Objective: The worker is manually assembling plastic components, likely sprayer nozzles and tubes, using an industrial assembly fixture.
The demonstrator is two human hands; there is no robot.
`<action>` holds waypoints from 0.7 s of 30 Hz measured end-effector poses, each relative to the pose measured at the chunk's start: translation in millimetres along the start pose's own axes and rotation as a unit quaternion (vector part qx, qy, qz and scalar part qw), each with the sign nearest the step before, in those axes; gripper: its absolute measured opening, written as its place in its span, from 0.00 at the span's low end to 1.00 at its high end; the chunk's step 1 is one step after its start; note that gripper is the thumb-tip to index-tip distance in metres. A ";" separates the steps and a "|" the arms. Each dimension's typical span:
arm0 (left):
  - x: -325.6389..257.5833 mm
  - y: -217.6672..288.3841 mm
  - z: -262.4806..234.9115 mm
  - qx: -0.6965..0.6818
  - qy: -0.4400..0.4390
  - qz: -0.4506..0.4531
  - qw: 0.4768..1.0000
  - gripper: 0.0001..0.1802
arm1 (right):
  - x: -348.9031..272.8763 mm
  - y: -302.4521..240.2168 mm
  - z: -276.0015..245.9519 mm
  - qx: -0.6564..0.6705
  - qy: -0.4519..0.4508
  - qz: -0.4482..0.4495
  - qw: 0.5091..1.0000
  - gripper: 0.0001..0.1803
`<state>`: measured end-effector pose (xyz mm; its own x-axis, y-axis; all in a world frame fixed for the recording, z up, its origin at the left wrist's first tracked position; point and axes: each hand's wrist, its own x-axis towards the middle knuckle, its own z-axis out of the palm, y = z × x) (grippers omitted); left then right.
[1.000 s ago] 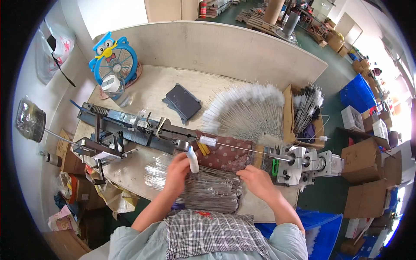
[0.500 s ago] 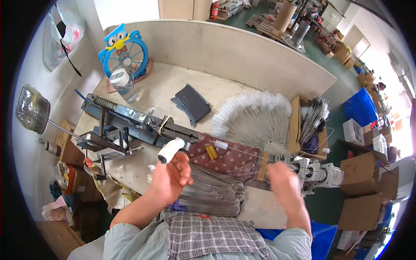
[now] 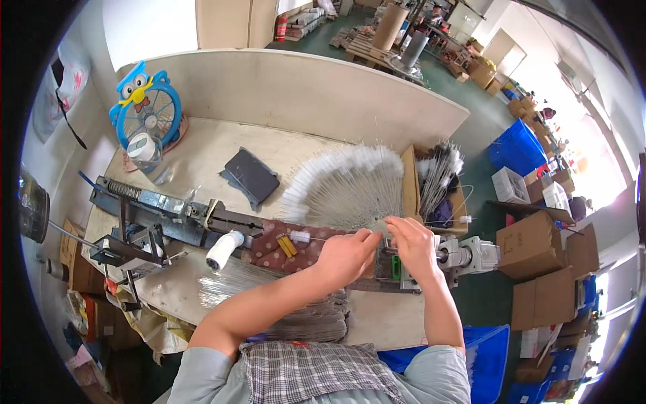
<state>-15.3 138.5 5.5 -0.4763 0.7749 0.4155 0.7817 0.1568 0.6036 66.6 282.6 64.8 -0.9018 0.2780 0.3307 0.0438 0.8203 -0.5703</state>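
Observation:
My left hand (image 3: 346, 257) reaches across to the right, its fingers closed in a pinch close to my right hand. My right hand (image 3: 414, 244) is also closed, thumb and fingertips together, just left of the metal machine head (image 3: 464, 256). What either hand pinches is too small to make out. A thin wire brush with a white tip (image 3: 300, 237) lies over the dotted brown cloth (image 3: 269, 250), its stem running right toward my left hand. Beside the cloth are a yellow piece (image 3: 287, 246) and the lever's white-wrapped handle (image 3: 224, 250). A green part (image 3: 396, 266) shows below my right hand.
White-tipped wire brushes (image 3: 350, 172) fan out behind my hands, next to a cardboard box (image 3: 409, 182) of more brushes. Bundled wires (image 3: 309, 316) lie at the near edge. A dark flat pad (image 3: 249, 176), a blue fan (image 3: 148, 111) and a long bench device (image 3: 161, 212) stand left.
My left hand has left the white-wrapped handle and crossed right to my right hand. My right hand, blurred before, is now steadier by the machine. The whole view has swung right.

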 end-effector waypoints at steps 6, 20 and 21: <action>12.6 -15.4 12.4 0.121 -0.021 0.112 0.986 0.03 | -6.8 17.9 8.9 -0.016 0.053 -0.038 0.998 0.06; 25.9 -50.2 10.7 0.264 -0.061 0.077 0.960 0.22 | 4.2 28.2 6.3 0.020 -0.098 -0.020 0.995 0.07; 11.2 -39.1 -5.7 0.227 -0.038 0.083 0.970 0.19 | 2.4 29.3 2.6 0.028 -0.129 -0.031 0.991 0.07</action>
<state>-53.5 137.6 -9.5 -0.3107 0.8528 0.4197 0.9501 0.2657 0.1635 64.6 306.0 47.0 -0.9821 0.0855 0.1677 -0.0325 0.8006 -0.5983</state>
